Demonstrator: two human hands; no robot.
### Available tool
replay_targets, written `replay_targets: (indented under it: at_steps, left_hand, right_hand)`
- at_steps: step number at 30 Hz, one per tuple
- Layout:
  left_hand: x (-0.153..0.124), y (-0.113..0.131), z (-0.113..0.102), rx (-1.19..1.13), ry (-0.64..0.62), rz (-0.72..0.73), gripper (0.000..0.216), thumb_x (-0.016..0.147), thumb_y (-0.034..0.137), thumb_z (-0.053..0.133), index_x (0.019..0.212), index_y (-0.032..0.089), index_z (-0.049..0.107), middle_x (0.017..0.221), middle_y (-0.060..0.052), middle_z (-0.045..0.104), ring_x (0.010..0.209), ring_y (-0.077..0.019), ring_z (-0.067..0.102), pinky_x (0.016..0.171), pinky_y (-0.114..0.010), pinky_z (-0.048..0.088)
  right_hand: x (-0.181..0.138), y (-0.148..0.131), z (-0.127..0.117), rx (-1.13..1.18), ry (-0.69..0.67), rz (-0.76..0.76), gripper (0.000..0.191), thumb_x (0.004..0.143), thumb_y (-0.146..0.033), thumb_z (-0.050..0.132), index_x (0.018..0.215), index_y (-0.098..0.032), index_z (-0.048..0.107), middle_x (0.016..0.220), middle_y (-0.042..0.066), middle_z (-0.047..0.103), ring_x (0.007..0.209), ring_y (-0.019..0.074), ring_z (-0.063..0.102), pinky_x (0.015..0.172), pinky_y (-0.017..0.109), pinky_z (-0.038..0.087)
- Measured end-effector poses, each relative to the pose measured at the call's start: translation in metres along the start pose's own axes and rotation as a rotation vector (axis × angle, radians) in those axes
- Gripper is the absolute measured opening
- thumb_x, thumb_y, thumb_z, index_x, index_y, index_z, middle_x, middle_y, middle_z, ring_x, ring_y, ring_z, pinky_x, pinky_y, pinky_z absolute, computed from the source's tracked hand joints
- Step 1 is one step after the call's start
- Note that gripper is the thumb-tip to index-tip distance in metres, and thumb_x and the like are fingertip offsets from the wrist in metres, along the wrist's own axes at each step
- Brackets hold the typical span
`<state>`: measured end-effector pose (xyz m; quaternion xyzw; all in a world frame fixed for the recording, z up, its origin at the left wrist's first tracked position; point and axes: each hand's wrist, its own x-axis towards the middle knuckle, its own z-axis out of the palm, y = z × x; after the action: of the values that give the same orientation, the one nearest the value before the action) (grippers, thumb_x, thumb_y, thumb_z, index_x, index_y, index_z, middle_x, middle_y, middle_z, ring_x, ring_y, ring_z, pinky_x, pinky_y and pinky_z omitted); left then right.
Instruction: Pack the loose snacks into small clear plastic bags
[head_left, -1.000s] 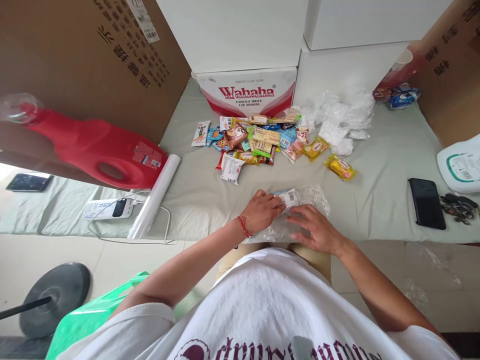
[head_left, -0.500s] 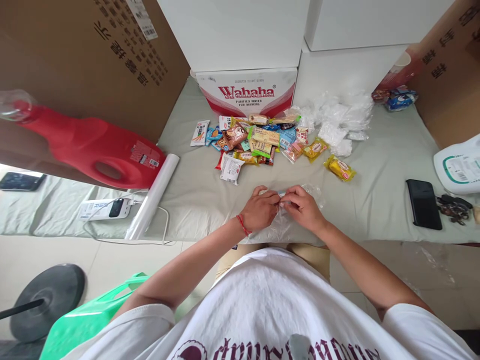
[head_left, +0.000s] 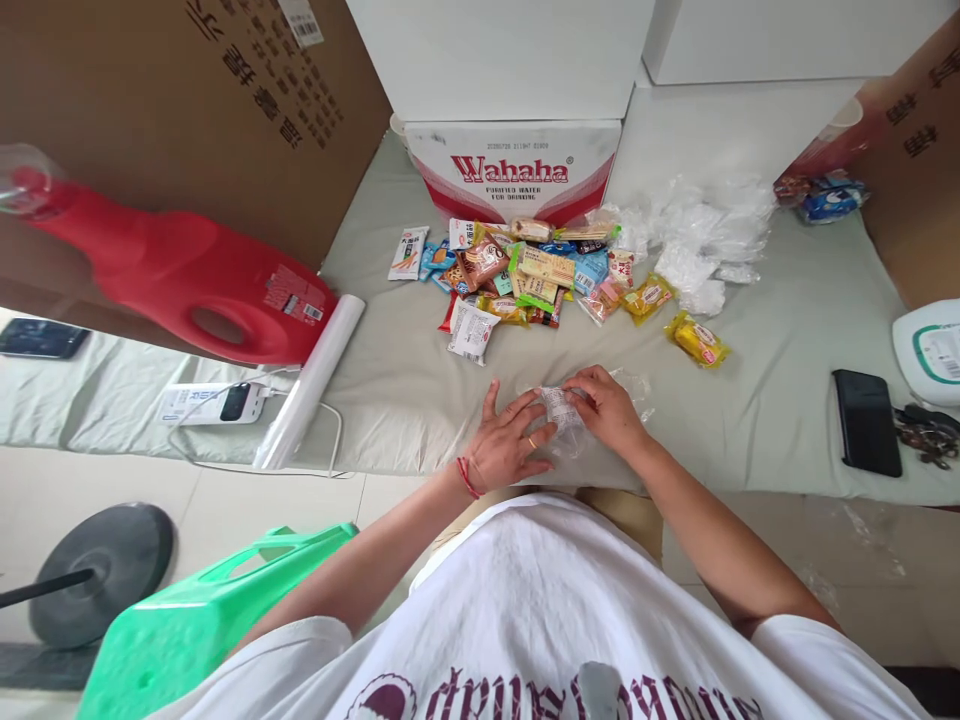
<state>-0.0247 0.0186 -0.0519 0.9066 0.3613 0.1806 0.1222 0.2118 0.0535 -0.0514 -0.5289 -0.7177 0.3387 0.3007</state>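
You pinch the small white packet with your right hand near the cloth's front edge, left hand's fingers spread wide beside it, clear film apparently loose and unclosed, the snack heap lying apart beyond.

carton — wahaha, purified water, for drinking

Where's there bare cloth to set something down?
Bare cloth lies between the rightmost yellow packet and the black phone, and between the plastic roll and your left hand. It's crowded before the Wahaha box, with heaped snacks and crumpled plastic, and at your right hand, with a printed packet and clear film.
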Motion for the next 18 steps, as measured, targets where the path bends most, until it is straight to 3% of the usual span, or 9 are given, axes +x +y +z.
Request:
replay_targets:
  at_steps: [2, 3, 5, 7, 9, 11, 15, 18]
  left_hand:
    - [0.002, 0.006, 0.008, -0.019, 0.082, -0.063, 0.017, 0.095, 0.043, 0.065, 0.092, 0.028, 0.074, 0.115, -0.004, 0.075, 0.138, -0.0294, 0.055, 0.126, -0.068, 0.005]
    - [0.003, 0.008, 0.010, -0.044, 0.129, -0.126, 0.021, 0.097, 0.039, 0.062, 0.083, 0.027, 0.072, 0.108, -0.003, 0.075, 0.135, -0.0268, 0.056, 0.127, -0.065, 0.009]
    - [0.005, 0.005, 0.012, -0.107, 0.240, -0.313, 0.030, 0.100, 0.034, 0.055, 0.075, 0.024, 0.068, 0.098, -0.003, 0.074, 0.130, -0.0238, 0.059, 0.125, -0.059, 0.024]
    - [0.004, -0.003, 0.013, -0.153, 0.336, -0.544, 0.032, 0.099, 0.031, 0.052, 0.071, 0.022, 0.065, 0.093, -0.005, 0.072, 0.120, -0.0240, 0.061, 0.114, -0.052, 0.042]
    - [0.002, -0.012, 0.013, -0.158, 0.361, -0.735, 0.030, 0.094, 0.031, 0.056, 0.066, 0.022, 0.060, 0.090, -0.007, 0.069, 0.108, -0.0260, 0.063, 0.098, -0.048, 0.051]
    - [0.003, -0.020, 0.013, -0.123, 0.320, -0.853, 0.026, 0.087, 0.032, 0.063, 0.064, 0.022, 0.057, 0.091, -0.008, 0.069, 0.101, -0.0280, 0.062, 0.090, -0.047, 0.052]
    - [0.013, -0.025, 0.009, -0.122, 0.262, -0.966, 0.012, 0.083, 0.033, 0.065, 0.082, 0.022, 0.063, 0.098, -0.010, 0.068, 0.097, -0.0288, 0.063, 0.085, -0.044, 0.051]
    - [0.025, -0.021, 0.005, -0.359, 0.305, -1.031, 0.033, 0.092, 0.046, 0.059, 0.112, 0.020, 0.061, 0.101, -0.010, 0.070, 0.086, -0.0238, 0.067, 0.080, -0.039, 0.052]
  right_hand:
    - [0.000, 0.001, 0.000, -0.001, 0.000, -0.012, 0.021, 0.098, -0.027, 0.057, 0.109, -0.023, 0.074, 0.104, 0.006, 0.062, 0.076, 0.0158, 0.059, 0.073, 0.031, 0.051]
    - [0.000, 0.003, -0.001, 0.003, 0.001, -0.017, 0.021, 0.098, -0.027, 0.057, 0.109, -0.023, 0.074, 0.104, 0.006, 0.062, 0.077, 0.0160, 0.060, 0.073, 0.032, 0.051]
    - [-0.001, 0.006, -0.002, 0.024, 0.003, -0.012, 0.021, 0.098, -0.029, 0.057, 0.109, -0.024, 0.074, 0.103, 0.006, 0.062, 0.076, 0.0157, 0.059, 0.073, 0.032, 0.051]
    - [-0.002, 0.008, -0.002, 0.049, 0.009, 0.005, 0.022, 0.099, -0.031, 0.056, 0.109, -0.024, 0.074, 0.101, 0.005, 0.062, 0.073, 0.0151, 0.059, 0.072, 0.031, 0.051]
    - [-0.003, 0.008, -0.002, 0.060, 0.022, 0.016, 0.023, 0.100, -0.033, 0.055, 0.108, -0.025, 0.074, 0.100, 0.005, 0.062, 0.073, 0.0152, 0.058, 0.071, 0.031, 0.051]
    - [-0.004, 0.005, 0.000, 0.055, 0.045, 0.021, 0.023, 0.101, -0.035, 0.054, 0.105, -0.025, 0.075, 0.097, 0.005, 0.062, 0.073, 0.0156, 0.058, 0.071, 0.031, 0.051]
    - [-0.005, -0.001, 0.008, -0.007, 0.126, 0.077, 0.024, 0.101, -0.038, 0.057, 0.095, -0.024, 0.074, 0.093, 0.004, 0.063, 0.072, 0.0163, 0.059, 0.071, 0.032, 0.050]
    - [-0.004, -0.004, 0.013, -0.081, 0.147, 0.104, 0.023, 0.100, -0.038, 0.057, 0.094, -0.024, 0.074, 0.093, 0.005, 0.063, 0.074, 0.0179, 0.060, 0.072, 0.034, 0.049]
